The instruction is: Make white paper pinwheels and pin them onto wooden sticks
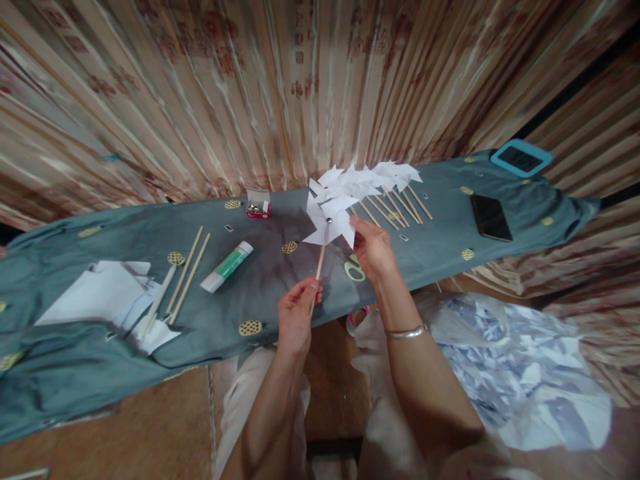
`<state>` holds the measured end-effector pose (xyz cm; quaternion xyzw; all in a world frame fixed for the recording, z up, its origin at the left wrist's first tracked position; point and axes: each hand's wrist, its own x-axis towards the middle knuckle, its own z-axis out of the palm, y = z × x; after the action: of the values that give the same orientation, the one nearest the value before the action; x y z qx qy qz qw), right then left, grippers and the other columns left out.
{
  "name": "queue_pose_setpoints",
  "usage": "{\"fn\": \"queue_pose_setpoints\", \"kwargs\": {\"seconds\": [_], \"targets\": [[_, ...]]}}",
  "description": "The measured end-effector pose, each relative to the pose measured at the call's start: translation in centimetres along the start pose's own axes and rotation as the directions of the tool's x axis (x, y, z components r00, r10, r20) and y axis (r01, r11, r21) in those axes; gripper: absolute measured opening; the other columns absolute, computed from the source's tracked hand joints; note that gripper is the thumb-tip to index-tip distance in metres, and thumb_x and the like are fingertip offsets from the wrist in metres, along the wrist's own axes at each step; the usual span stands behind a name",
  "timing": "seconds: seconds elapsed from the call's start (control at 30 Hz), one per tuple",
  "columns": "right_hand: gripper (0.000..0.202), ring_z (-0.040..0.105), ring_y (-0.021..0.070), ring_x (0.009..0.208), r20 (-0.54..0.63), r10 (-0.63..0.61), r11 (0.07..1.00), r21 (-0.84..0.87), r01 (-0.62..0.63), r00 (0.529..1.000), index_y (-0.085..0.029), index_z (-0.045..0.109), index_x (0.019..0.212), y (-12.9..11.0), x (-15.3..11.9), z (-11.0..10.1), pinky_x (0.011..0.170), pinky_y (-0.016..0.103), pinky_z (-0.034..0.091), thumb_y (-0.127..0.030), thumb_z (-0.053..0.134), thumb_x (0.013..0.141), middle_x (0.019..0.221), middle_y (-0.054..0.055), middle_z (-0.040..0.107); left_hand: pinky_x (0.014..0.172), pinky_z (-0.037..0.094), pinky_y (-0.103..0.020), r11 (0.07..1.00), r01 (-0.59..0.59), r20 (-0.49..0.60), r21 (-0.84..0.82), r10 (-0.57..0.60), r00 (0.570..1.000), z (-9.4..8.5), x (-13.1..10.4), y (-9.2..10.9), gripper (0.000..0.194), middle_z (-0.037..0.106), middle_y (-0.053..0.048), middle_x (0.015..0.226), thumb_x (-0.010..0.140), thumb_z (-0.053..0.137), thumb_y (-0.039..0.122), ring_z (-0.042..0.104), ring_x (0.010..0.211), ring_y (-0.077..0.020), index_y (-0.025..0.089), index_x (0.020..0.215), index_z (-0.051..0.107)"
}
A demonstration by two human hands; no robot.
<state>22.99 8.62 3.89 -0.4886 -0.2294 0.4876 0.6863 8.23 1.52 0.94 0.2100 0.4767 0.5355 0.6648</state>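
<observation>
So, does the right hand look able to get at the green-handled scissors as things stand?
Probably yes: the scissors lie close beside the right hand, their handle largely uncovered. That hand is at the edge of the pinwheel, though, so it may need to leave that first.

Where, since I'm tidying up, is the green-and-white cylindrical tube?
In the head view, the tube lies on the left of the grey-green cloth, between two thin wooden sticks and the left hand.

There are two hands, perhaps seven overlapping pinwheels, two bare sticks, one glue tube, one phone.
</observation>
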Motion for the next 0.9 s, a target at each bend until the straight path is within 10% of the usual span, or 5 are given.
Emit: {"fn": "queue_pose_setpoints", "kwargs": {"seconds": [0.9], "targets": [[0.028, 0.048, 0.0073, 0.045, 0.012, 0.045, 0.999, -0.013, -0.045, 0.999, -0.022, 0.059, 0.059, 0.24, -0.05, -0.11, 0.048, 0.021, 0.042, -0.038, 0.082, 0.056, 0.046, -0.009, 0.048, 0.059, 0.044, -0.020, 1.000, 0.004, 0.005, -0.014, -0.004, 1.000, 0.00, 0.11, -0.03, 0.034, 0.068, 0.000, 0.062, 0.050, 0.088, 0.037, 0.055, 0.055, -0.0065, 0.014, 0.072, 0.075]]}}
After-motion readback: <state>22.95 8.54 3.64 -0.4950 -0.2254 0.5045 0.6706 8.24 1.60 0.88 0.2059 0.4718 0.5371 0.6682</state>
